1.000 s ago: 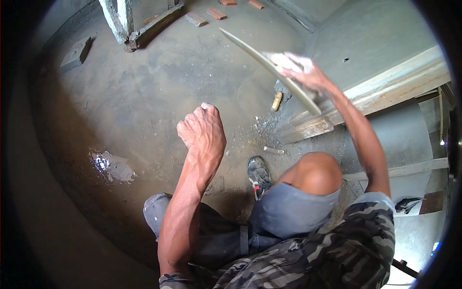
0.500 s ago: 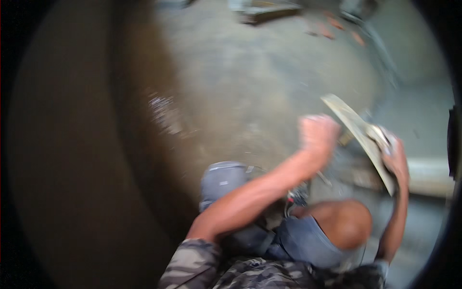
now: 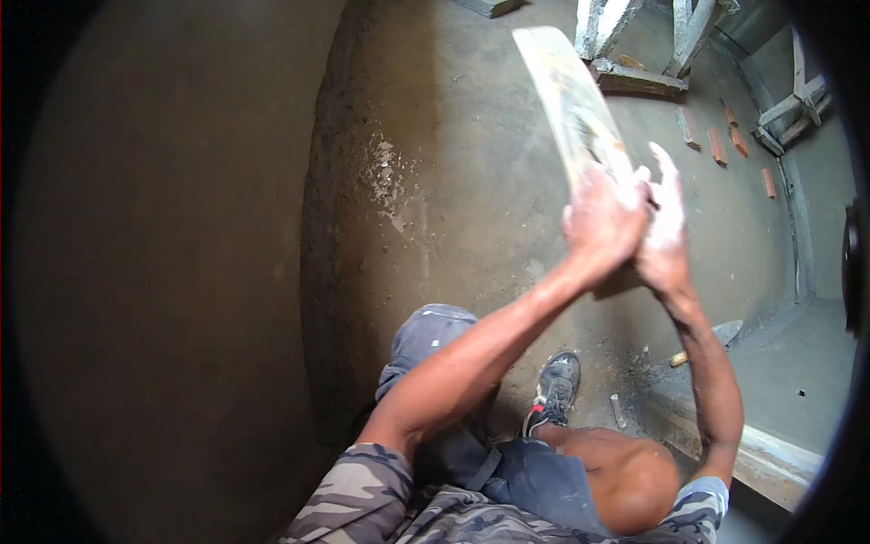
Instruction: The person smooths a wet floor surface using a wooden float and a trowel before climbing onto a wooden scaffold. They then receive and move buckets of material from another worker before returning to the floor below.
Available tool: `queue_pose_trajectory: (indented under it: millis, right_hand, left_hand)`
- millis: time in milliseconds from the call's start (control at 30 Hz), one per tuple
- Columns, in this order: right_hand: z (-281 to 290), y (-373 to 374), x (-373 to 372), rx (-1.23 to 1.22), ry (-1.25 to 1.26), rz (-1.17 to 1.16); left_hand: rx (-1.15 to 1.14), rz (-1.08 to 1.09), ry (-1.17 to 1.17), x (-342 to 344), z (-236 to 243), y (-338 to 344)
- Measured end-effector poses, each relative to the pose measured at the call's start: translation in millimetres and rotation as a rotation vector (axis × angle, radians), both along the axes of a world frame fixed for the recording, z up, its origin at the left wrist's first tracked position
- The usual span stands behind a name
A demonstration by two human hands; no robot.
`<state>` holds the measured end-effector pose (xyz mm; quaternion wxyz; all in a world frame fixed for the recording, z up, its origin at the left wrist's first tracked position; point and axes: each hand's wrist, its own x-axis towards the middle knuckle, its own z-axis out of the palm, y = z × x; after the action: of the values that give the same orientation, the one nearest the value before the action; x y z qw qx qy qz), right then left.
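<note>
A long, pale plastering float [image 3: 557, 86], smeared with grey mortar, slants up and away in front of me. My left hand [image 3: 605, 213] is closed around its near part, where the handle itself is hidden. Right beside it, my right hand [image 3: 666, 222] is whitened with dust and has its fingers apart, one pointing up. The two hands touch or overlap near the float's lower end, and their exact contact is partly covered.
Wooden trestles [image 3: 639, 77] stand at the far right, with orange bricks [image 3: 716, 145] near them. A trowel [image 3: 727, 332] lies by my right forearm. Wet mortar splatter [image 3: 385, 177] marks the floor beside the left wall [image 3: 172, 254]. My shoe [image 3: 557, 381] is below.
The float has swung from my right side to the front, pointing away. My left hand has closed on it, while my right hand has come in beside it and loosened its fingers.
</note>
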<state>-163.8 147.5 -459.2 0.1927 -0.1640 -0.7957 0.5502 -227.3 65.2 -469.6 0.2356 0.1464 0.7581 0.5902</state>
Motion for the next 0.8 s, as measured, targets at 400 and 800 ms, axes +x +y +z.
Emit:
queue_pose_trajectory:
  millis: [400,800]
  right_hand:
    - [-37,42,46,-0.071,0.0,0.018]
    - [-169,142,175,-0.274,-0.551,-0.251]
  left_hand:
    - [-0.215,0.294,0.334,-107,-5,-67]
    - [-1.269,-0.301,0.675,-162,15,-149]
